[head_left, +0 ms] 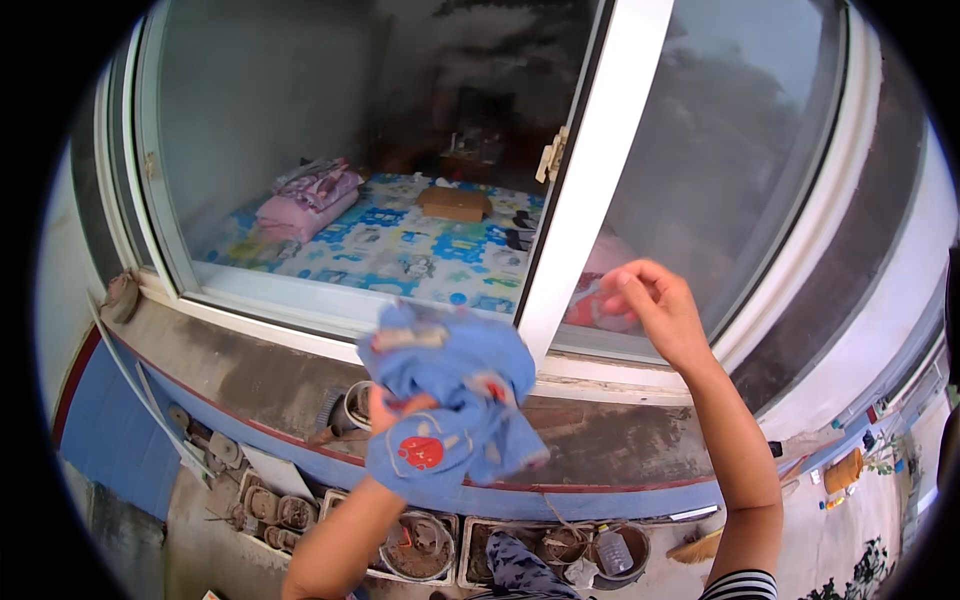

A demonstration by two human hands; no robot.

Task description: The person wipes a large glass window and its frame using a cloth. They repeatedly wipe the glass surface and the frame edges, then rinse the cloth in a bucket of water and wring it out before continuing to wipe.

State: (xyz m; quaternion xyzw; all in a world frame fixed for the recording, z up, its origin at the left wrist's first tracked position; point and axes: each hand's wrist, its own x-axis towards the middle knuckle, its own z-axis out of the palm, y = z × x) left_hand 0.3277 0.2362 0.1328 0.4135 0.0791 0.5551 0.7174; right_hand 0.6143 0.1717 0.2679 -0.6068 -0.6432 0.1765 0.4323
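Head view: left hand point(395, 410) has its fingers closed around a bunched blue cloth point(450, 400), held up before the grey window sill point(250, 370). Right hand point(655, 305), fingers loosely curled and empty, hovers near the white window frame point(590, 170), up and right of the cloth, apart from it.

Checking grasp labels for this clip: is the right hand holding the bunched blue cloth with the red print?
No: the right hand is raised, empty, near the white window frame, while the left hand grips the bunched blue cloth.

White-framed window point(590, 170) w/ gray concrete sill point(250, 370).
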